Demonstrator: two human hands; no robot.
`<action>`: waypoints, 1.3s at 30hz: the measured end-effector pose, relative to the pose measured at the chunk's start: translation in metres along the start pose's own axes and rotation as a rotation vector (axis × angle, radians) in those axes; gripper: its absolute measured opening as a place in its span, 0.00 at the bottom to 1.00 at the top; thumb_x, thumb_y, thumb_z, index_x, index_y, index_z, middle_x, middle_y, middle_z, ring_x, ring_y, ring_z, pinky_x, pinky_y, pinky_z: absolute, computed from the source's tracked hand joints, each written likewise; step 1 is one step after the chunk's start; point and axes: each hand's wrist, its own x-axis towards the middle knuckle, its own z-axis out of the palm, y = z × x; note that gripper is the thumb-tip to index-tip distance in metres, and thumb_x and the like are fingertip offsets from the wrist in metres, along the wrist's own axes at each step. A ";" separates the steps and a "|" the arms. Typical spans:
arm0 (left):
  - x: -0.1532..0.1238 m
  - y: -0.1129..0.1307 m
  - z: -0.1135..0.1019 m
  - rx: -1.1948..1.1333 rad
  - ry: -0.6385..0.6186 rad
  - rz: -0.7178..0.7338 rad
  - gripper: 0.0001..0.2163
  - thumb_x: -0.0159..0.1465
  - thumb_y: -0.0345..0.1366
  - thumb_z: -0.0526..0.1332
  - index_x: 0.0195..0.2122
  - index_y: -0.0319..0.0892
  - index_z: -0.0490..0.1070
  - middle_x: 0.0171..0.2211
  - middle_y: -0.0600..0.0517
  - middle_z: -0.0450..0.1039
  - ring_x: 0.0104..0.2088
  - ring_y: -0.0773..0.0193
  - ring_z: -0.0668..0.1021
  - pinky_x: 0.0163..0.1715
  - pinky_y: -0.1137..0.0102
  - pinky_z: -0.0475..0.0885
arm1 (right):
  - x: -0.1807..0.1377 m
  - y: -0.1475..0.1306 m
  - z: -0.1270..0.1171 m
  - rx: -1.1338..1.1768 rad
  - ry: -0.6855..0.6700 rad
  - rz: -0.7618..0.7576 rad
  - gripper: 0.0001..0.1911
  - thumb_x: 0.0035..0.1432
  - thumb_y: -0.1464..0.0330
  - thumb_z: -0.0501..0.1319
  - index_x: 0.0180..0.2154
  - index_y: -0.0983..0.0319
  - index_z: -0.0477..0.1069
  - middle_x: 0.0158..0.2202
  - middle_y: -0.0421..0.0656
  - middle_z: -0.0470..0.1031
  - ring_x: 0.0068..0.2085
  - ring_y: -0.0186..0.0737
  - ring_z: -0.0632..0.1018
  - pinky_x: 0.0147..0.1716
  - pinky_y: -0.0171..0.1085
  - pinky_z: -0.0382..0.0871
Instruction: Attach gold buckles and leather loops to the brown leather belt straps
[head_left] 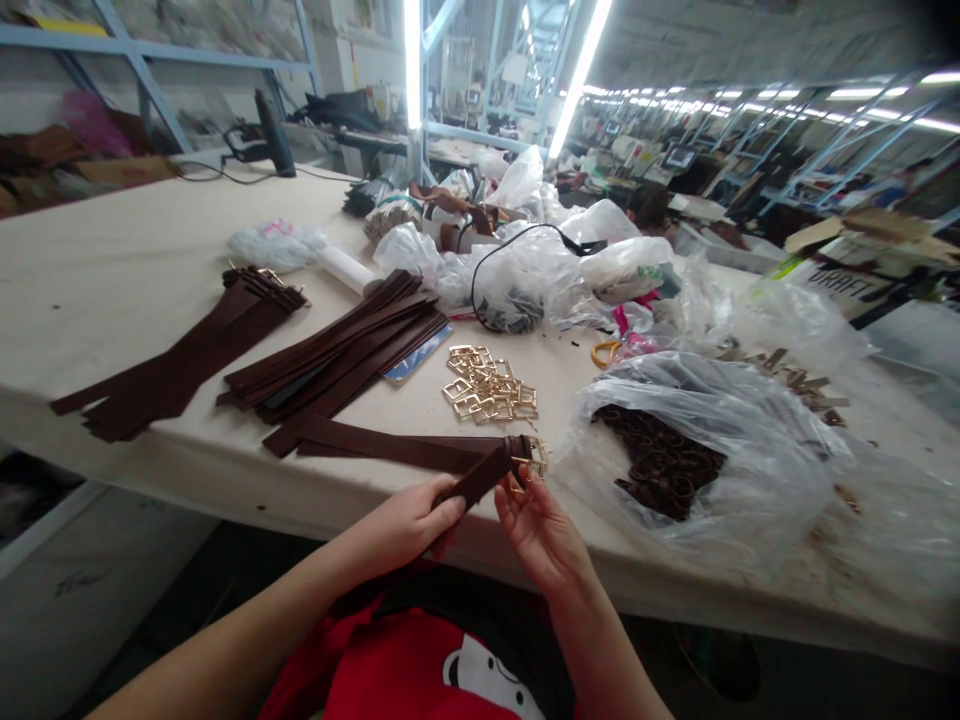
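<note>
My left hand (411,524) grips the near end of a dark brown leather strap (480,477) at the table's front edge. My right hand (538,528) pinches a gold buckle (527,464) at the strap's far end, fingers curled around it. A few more brown straps (397,445) lie flat just beyond my hands, one with a buckle fitted. A pile of loose gold buckles (490,384) sits farther back in the middle.
Two stacks of brown straps (187,355) (345,345) lie to the left. A clear plastic bag of brown leather loops (667,465) sits on the right. Crumpled plastic bags (540,265) and a black cable crowd the back. The beige table (112,260) stretches left.
</note>
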 end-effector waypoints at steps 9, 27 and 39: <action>0.007 0.000 0.015 0.012 -0.046 -0.022 0.14 0.62 0.44 0.48 0.39 0.40 0.66 0.24 0.54 0.67 0.18 0.69 0.69 0.17 0.76 0.64 | -0.017 0.038 0.012 -0.201 -0.103 -0.107 0.11 0.46 0.70 0.65 0.36 0.60 0.73 0.35 0.39 0.77 0.36 0.34 0.76 0.37 0.33 0.70; 0.006 -0.018 0.009 -0.309 -0.149 -0.195 0.16 0.56 0.47 0.58 0.36 0.39 0.66 0.29 0.55 0.68 0.22 0.71 0.71 0.21 0.76 0.65 | -0.016 0.046 -0.002 -0.552 -0.061 -0.243 0.11 0.50 0.62 0.62 0.36 0.60 0.70 0.28 0.38 0.73 0.25 0.33 0.70 0.25 0.32 0.64; -0.004 -0.022 0.003 -0.329 -0.147 -0.240 0.18 0.55 0.51 0.58 0.34 0.38 0.67 0.23 0.55 0.68 0.19 0.70 0.69 0.19 0.77 0.62 | -0.024 0.039 -0.003 -0.598 -0.133 -0.164 0.15 0.48 0.66 0.63 0.40 0.62 0.70 0.36 0.42 0.75 0.34 0.37 0.73 0.36 0.35 0.65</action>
